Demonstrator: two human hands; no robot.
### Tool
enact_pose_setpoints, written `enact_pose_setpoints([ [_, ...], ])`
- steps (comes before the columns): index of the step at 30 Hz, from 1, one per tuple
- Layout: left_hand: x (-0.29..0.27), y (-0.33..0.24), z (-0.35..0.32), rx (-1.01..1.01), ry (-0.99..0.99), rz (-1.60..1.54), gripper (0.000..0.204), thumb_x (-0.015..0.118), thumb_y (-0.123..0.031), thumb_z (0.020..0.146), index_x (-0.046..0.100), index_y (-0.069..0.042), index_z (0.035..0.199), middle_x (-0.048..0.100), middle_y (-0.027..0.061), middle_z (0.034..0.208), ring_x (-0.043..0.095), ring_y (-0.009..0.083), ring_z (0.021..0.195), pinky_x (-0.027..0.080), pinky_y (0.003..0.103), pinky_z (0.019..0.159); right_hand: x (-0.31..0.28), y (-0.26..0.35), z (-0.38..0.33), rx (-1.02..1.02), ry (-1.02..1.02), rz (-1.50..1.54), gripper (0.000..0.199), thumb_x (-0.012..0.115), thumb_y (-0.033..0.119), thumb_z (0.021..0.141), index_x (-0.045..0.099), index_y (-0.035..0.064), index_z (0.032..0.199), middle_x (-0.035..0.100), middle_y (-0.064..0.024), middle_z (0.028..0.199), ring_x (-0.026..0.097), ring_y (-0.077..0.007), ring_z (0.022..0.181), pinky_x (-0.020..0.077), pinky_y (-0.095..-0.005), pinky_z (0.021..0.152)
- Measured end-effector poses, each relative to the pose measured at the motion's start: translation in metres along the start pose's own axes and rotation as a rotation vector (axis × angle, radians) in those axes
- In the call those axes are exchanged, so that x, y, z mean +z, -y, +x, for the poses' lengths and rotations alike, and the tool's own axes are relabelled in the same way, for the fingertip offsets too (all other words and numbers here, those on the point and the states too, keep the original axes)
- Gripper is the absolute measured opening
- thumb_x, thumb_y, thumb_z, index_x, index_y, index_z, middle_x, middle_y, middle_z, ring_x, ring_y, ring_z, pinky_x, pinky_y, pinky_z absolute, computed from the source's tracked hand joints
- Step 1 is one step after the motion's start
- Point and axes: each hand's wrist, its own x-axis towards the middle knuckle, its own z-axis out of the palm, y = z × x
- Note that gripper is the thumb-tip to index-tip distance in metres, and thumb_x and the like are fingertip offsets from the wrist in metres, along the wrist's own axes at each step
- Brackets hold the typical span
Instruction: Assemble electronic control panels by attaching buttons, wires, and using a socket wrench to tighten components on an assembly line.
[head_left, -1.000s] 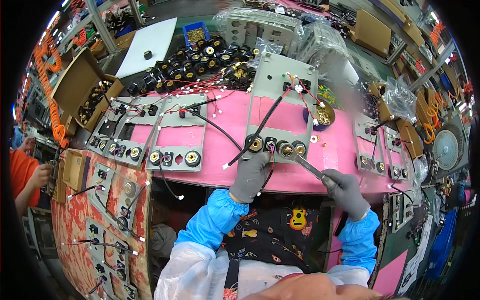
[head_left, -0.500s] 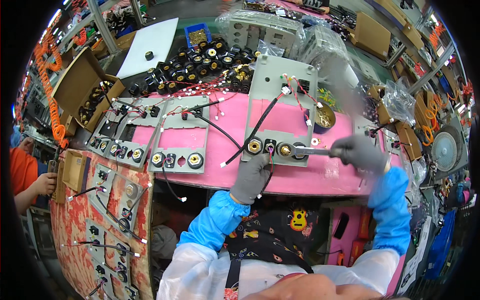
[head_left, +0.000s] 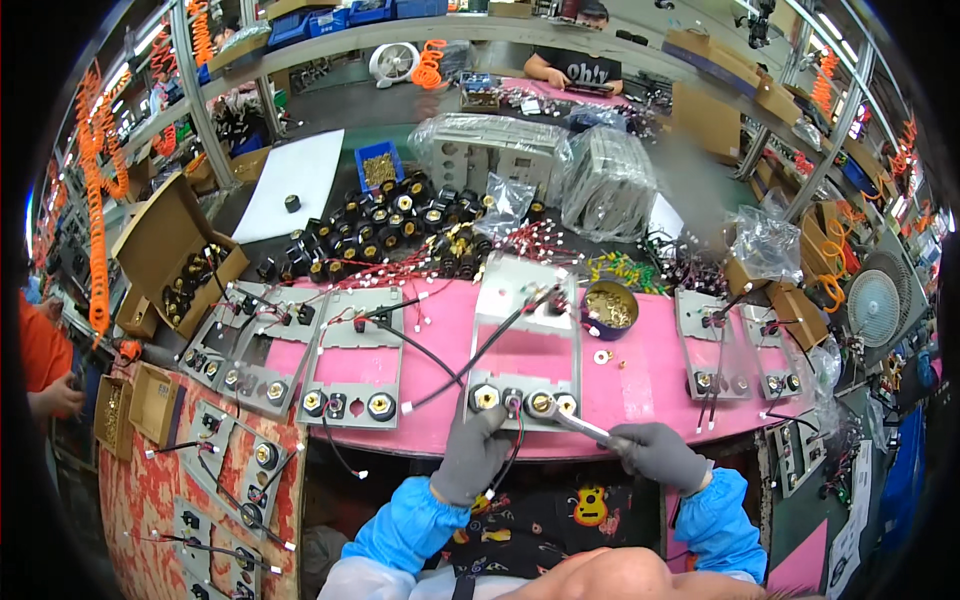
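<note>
Midway along the worktop's (head_left: 425, 432) near edge, the right hand (head_left: 655, 456) is closed round the wrench (head_left: 583, 426); its long axis slants away leftward to a brass fitting (head_left: 541, 403) on the grey panel (head_left: 518, 292); the left hand (head_left: 470, 460), nearer that fitting, touches the panel's near edge, grip unclear.

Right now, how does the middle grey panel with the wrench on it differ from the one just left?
Third lower position: the middle panel has a gold-coloured fitting; the left panel has an open hole.
Contact: the middle panel has the left hand at its lower edge and the right hand's wrench on it; neither hand touches the left panel.
Shared: grey, large cut-out.
</note>
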Motion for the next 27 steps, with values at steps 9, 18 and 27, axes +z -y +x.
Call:
enact_pose_setpoints([
  [9,-0.003,-0.049,-0.003,-0.277,0.087,0.434,0.046,0.055,-0.037,0.099,0.055,0.000,0.125,0.066,0.0114,0.113,0.065,0.0182,0.102,0.054,0.035,0.091,-0.009,0.002,-0.003,0.088,0.109,0.051,0.029,0.053,0.030,0.100,0.067,0.0064,0.108,0.054,-0.0003,0.063,0.049,-0.0084,0.055,0.0412,-0.0259,0.052],
  [18,-0.003,-0.058,0.025,-0.214,-0.004,0.641,0.030,0.048,-0.017,0.097,0.061,0.005,0.112,0.065,0.0101,0.099,0.064,0.0165,0.088,0.051,0.028,0.078,-0.013,0.003,0.000,-0.173,0.013,-0.292,0.030,0.050,0.037,0.097,0.067,0.0139,0.106,0.063,-0.0037,0.068,0.062,-0.0170,0.063,0.0485,-0.0359,0.061],
  [27,0.024,-0.005,0.020,0.502,-0.096,0.841,0.034,0.045,-0.031,0.104,0.057,0.001,0.104,0.056,0.0069,0.093,0.057,0.0121,0.087,0.051,0.029,0.076,0.115,-0.014,0.002,-0.228,-0.178,0.494,0.040,0.046,0.047,0.100,0.065,0.0126,0.107,0.061,-0.0051,0.067,0.060,-0.0179,0.060,0.0481,-0.0384,0.059],
])
